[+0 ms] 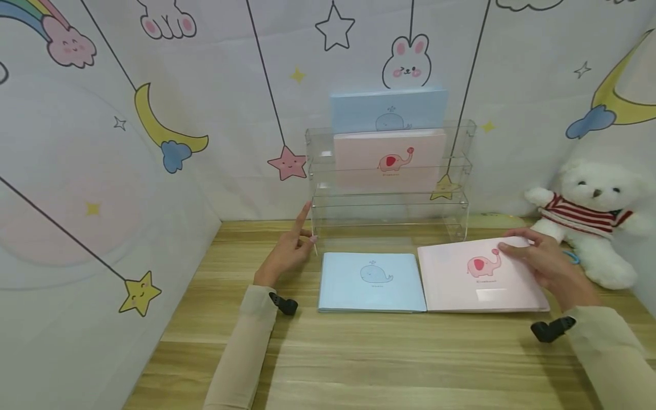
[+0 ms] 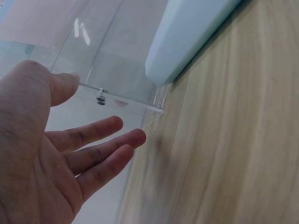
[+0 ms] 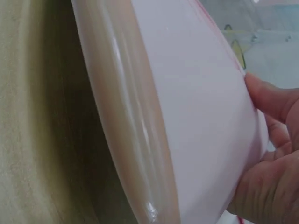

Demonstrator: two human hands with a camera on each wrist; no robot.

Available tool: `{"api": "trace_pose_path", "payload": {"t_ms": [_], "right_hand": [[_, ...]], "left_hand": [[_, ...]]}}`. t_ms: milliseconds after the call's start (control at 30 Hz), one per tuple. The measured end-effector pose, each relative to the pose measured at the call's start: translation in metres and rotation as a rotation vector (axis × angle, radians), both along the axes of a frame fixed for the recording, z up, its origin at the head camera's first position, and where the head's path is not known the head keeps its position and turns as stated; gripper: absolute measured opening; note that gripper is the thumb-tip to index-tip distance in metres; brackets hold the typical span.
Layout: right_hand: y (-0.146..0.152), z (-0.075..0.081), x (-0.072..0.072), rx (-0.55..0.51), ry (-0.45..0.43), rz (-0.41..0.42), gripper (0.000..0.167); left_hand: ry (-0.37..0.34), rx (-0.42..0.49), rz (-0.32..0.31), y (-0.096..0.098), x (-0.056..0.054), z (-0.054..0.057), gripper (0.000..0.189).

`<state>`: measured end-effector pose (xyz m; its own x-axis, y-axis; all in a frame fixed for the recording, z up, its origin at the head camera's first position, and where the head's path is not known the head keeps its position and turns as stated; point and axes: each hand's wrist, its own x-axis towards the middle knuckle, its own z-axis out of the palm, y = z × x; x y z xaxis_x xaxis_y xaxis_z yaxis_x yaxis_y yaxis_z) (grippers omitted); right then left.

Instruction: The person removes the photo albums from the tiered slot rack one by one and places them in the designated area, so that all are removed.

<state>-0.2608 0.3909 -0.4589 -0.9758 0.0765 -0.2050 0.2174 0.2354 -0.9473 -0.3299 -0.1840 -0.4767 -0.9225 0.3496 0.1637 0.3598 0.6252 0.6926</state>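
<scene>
My right hand [image 1: 556, 267] pinches a pink booklet [image 1: 461, 287] with a red elephant on its cover, thumb on top near the right edge. Up close in the right wrist view, the pink booklet [image 3: 201, 102] looks bent, its near edge off the wood. Beside it lies a light blue booklet [image 1: 343, 282] with a whale drawing. My left hand [image 1: 287, 250] is at the left side of a clear acrylic tiered rack [image 1: 389, 199]. In the left wrist view its fingers [image 2: 103, 170] are spread and the thumb lies against the rack's side edge.
Another pink elephant booklet [image 1: 359, 154] stands in the rack, with a blue whale booklet [image 1: 353, 111] on the tier behind it. A white teddy bear [image 1: 597, 228] in a striped sweater sits at the right of the wooden table [image 1: 410, 359]. Printed cloth [image 1: 225, 68] hangs behind.
</scene>
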Motion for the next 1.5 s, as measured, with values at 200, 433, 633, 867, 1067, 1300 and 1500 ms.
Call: {"api": "trace_pose_path", "payload": {"t_ms": [200, 433, 633, 867, 1067, 1300, 1500], "right_hand": [[0.000, -0.004, -0.007, 0.119, 0.000, 0.006, 0.022], [-0.007, -0.006, -0.009, 0.362, 0.036, -0.009, 0.037], [-0.012, -0.002, -0.010, 0.409, 0.004, -0.010, 0.068], [-0.011, 0.003, -0.007, 0.477, 0.006, 0.005, 0.073], [-0.017, 0.010, -0.002, 0.423, 0.091, -0.006, 0.074], [-0.024, 0.020, -0.001, 0.381, 0.164, -0.010, 0.080], [-0.036, 0.029, -0.009, 0.336, 0.229, 0.028, 0.085]], "left_hand": [[0.008, 0.005, -0.007, 0.000, 0.000, 0.000, 0.090], [0.017, -0.003, -0.013, -0.001, 0.000, 0.001, 0.090], [0.018, -0.006, -0.010, -0.001, 0.001, 0.002, 0.089], [0.013, -0.007, -0.010, 0.000, 0.000, 0.001, 0.089], [0.016, -0.001, -0.006, 0.000, -0.001, -0.001, 0.090], [0.010, -0.012, 0.006, 0.000, -0.001, -0.002, 0.089], [-0.003, -0.014, 0.007, 0.000, 0.000, -0.001, 0.089]]}}
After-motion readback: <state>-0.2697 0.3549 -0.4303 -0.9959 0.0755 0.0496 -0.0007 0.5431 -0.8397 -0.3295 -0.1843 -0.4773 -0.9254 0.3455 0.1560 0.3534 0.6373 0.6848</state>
